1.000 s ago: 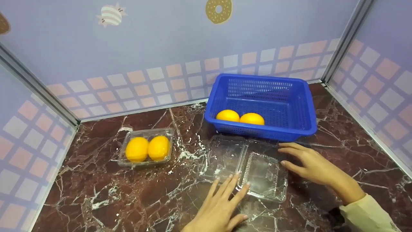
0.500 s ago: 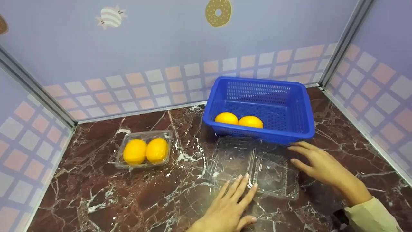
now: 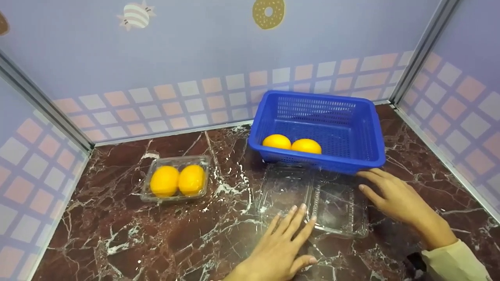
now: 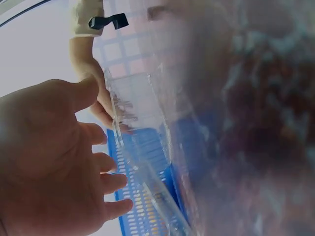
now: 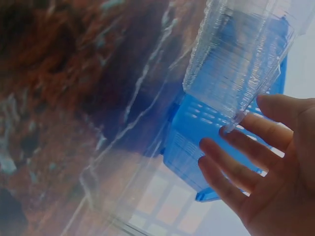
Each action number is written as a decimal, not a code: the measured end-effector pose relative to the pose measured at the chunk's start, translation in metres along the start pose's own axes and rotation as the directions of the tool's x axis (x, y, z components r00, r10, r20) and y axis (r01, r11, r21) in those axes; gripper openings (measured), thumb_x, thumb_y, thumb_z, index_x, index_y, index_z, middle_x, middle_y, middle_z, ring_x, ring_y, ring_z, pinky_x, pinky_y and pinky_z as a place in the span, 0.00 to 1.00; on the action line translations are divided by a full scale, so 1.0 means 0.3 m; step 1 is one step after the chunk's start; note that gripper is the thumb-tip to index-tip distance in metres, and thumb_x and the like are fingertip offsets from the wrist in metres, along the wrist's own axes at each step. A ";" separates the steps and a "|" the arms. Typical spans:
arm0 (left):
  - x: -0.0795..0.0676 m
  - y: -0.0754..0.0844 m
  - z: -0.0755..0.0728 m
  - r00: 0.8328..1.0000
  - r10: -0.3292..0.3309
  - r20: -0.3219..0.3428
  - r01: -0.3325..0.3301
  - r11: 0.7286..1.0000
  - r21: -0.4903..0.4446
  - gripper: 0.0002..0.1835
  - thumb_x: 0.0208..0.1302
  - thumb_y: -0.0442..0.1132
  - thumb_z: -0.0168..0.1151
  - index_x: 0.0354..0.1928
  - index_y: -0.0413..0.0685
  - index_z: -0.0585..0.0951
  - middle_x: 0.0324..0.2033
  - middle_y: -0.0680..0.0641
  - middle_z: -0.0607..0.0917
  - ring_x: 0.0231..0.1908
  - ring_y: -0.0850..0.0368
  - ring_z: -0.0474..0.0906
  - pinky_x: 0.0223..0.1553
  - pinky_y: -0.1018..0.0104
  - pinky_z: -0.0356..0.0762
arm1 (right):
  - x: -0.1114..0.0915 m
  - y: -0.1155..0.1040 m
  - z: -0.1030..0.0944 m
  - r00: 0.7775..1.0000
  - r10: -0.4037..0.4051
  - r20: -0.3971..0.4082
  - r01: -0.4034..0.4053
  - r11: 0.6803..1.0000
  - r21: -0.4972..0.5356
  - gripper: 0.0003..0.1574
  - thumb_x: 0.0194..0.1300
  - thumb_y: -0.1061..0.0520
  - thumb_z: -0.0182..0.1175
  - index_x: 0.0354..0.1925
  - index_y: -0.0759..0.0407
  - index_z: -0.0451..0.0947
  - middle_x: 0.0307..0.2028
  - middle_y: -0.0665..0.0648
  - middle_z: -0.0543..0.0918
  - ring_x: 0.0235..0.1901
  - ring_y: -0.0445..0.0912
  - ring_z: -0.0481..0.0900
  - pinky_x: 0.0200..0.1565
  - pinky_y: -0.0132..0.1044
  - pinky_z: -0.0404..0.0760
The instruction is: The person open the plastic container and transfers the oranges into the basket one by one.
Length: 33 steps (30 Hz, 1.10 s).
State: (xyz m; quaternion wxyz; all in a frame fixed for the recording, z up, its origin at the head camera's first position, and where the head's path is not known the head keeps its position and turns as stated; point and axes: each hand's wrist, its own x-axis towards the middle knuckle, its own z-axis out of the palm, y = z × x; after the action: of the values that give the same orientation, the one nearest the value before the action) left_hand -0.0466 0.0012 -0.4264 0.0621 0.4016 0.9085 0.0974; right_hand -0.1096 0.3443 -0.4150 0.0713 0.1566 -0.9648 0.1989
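An unfolded clear plastic clamshell box (image 3: pixel 340 207) lies on the marbled tabletop, its two halves side by side. My left hand (image 3: pixel 279 249) reaches in from the front, straight fingers spread over the box's near edge around the middle fold. At the box's right side is my right hand (image 3: pixel 398 199), fingers extended and slightly bent. In the right wrist view, the right hand's thumb and fingertips (image 5: pixel 209 145) are right at the rim of the clear box (image 5: pixel 241 69). The left wrist view has the left palm (image 4: pixel 49 157) beside the box wall (image 4: pixel 115 113).
Behind the box stands a blue perforated basket (image 3: pixel 351 163) with two oranges (image 3: pixel 306 146) along its near side. To the left, another clear box (image 3: pixel 148 197) contains two oranges (image 3: pixel 164 181). Patterned panels (image 3: pixel 218 43) enclose the back and sides.
The unfolded clear box has slid to the right and slightly away along the tabletop. Both hands have shifted right with it. The basket and the box of oranges have stayed put.
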 end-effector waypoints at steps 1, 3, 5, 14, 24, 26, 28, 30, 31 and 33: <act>-0.008 -0.005 -0.008 1.000 -0.002 -0.014 0.002 1.000 -0.001 0.43 0.80 0.67 0.37 0.87 0.55 0.46 0.85 0.43 0.40 0.84 0.48 0.42 0.82 0.43 0.48 | -0.003 -0.005 -0.005 1.000 0.006 -0.012 -0.006 1.000 -0.015 0.26 0.77 0.53 0.63 0.68 0.60 0.79 0.68 0.67 0.79 0.66 0.69 0.77 0.63 0.73 0.75; -0.026 -0.016 -0.022 0.999 -0.008 -0.038 0.008 1.000 -0.008 0.42 0.80 0.66 0.37 0.87 0.55 0.47 0.85 0.44 0.39 0.84 0.48 0.43 0.82 0.43 0.45 | -0.010 -0.016 -0.017 0.999 0.014 -0.042 -0.016 0.999 -0.049 0.27 0.75 0.53 0.65 0.68 0.60 0.79 0.68 0.68 0.80 0.64 0.69 0.78 0.61 0.74 0.76; -0.047 -0.031 -0.032 0.998 -0.023 -0.064 0.021 1.000 -0.023 0.42 0.80 0.66 0.38 0.86 0.55 0.49 0.85 0.45 0.40 0.84 0.48 0.44 0.82 0.43 0.45 | -0.016 -0.032 -0.031 0.997 0.017 -0.072 -0.023 0.996 -0.083 0.27 0.74 0.54 0.66 0.67 0.60 0.79 0.66 0.68 0.81 0.59 0.70 0.82 0.55 0.73 0.80; -0.156 -0.121 -0.082 0.976 -0.146 -0.159 0.131 0.986 -0.105 0.42 0.79 0.66 0.40 0.86 0.56 0.51 0.85 0.47 0.43 0.83 0.47 0.47 0.82 0.42 0.43 | -0.005 -0.167 -0.060 0.951 0.007 -0.309 -0.038 0.995 -0.095 0.23 0.68 0.56 0.70 0.60 0.57 0.84 0.56 0.63 0.88 0.44 0.65 0.88 0.36 0.67 0.85; -0.259 -0.242 -0.095 0.933 -0.233 -0.274 0.212 0.972 -0.104 0.41 0.80 0.63 0.48 0.84 0.49 0.57 0.84 0.42 0.49 0.82 0.43 0.51 0.81 0.37 0.48 | 0.046 -0.338 -0.013 0.930 -0.071 -0.360 0.092 0.995 0.041 0.19 0.66 0.61 0.72 0.55 0.58 0.87 0.52 0.58 0.89 0.52 0.55 0.83 0.53 0.60 0.84; -0.278 -0.260 -0.087 0.927 -0.249 -0.282 0.227 0.968 -0.109 0.41 0.80 0.63 0.47 0.84 0.49 0.57 0.84 0.40 0.50 0.82 0.42 0.51 0.80 0.36 0.49 | 0.055 -0.371 0.010 0.941 -0.074 -0.331 0.103 0.992 0.070 0.20 0.66 0.62 0.72 0.56 0.58 0.86 0.54 0.57 0.88 0.56 0.55 0.82 0.58 0.60 0.83; -0.295 -0.276 -0.079 0.920 -0.264 -0.290 0.240 0.964 -0.116 0.41 0.80 0.63 0.48 0.84 0.48 0.57 0.84 0.40 0.51 0.82 0.42 0.52 0.80 0.35 0.49 | 0.063 -0.408 0.037 0.947 -0.091 -0.307 0.124 0.988 0.090 0.20 0.66 0.61 0.72 0.57 0.58 0.85 0.57 0.57 0.87 0.58 0.54 0.82 0.62 0.59 0.82; -0.312 -0.290 -0.071 0.910 -0.272 -0.314 0.248 0.962 -0.114 0.41 0.80 0.62 0.50 0.83 0.46 0.59 0.83 0.39 0.54 0.81 0.41 0.54 0.79 0.34 0.51 | 0.070 -0.446 0.065 0.949 -0.122 -0.292 0.155 0.983 0.094 0.21 0.67 0.60 0.73 0.57 0.57 0.85 0.58 0.56 0.86 0.60 0.53 0.81 0.63 0.56 0.82; -0.319 -0.295 -0.067 0.904 -0.273 -0.328 0.251 0.962 -0.108 0.40 0.80 0.62 0.51 0.83 0.45 0.61 0.83 0.38 0.56 0.81 0.41 0.56 0.79 0.34 0.53 | 0.075 -0.463 0.078 0.947 -0.143 -0.289 0.175 0.981 0.088 0.21 0.66 0.59 0.73 0.57 0.57 0.86 0.59 0.56 0.86 0.60 0.52 0.81 0.63 0.55 0.82; -0.330 -0.304 -0.066 0.895 -0.275 -0.351 0.255 0.961 -0.104 0.39 0.80 0.60 0.53 0.82 0.45 0.63 0.82 0.38 0.59 0.80 0.40 0.59 0.78 0.34 0.56 | 0.083 -0.496 0.099 0.937 -0.186 -0.294 0.216 0.974 0.072 0.21 0.66 0.59 0.74 0.57 0.56 0.86 0.59 0.54 0.86 0.61 0.50 0.81 0.64 0.52 0.82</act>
State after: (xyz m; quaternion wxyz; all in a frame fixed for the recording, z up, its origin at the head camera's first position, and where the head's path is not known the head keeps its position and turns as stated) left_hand -0.0497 -0.1349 -0.4245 -0.0828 0.2473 0.9474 0.1855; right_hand -0.0860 0.1958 -0.3834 0.2215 0.2278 -0.9116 0.2607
